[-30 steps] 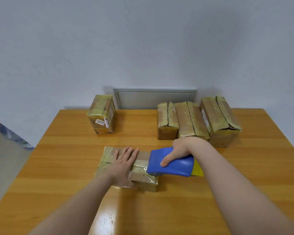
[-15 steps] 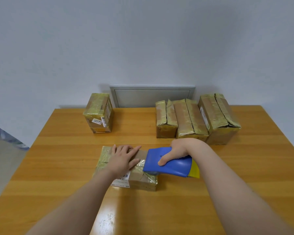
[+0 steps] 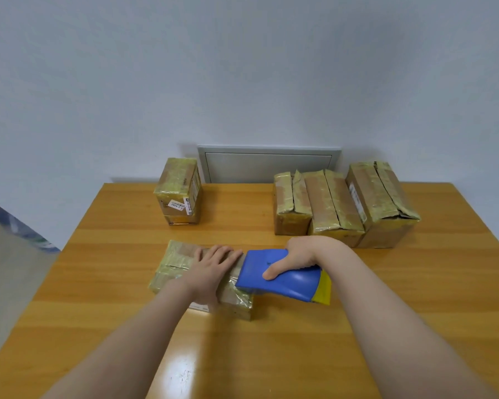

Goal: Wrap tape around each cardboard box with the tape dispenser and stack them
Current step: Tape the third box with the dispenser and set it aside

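A flat cardboard box [image 3: 173, 264], much of it under yellowish tape, lies on the wooden table [image 3: 415, 298] in front of me. My left hand [image 3: 213, 267] presses flat on its top with straight fingers. My right hand [image 3: 300, 256] grips the blue tape dispenser [image 3: 283, 279], whose front edge sits on the box's right end; a yellow tape roll shows at its rear. A taped box [image 3: 179, 191] stands upright at the back left. Three taped boxes [image 3: 337, 205] stand side by side at the back right.
A grey wall panel [image 3: 268, 165] sits behind the table against the pale wall. The table's left edge drops to a grey floor, where a blue and white object [image 3: 20, 228] lies blurred. The wood nearest me reflects a light.
The dispenser has stayed at the box's right end, shifting slightly left. My left hand has slid a little toward me on the box top. The head camera has shifted slightly.
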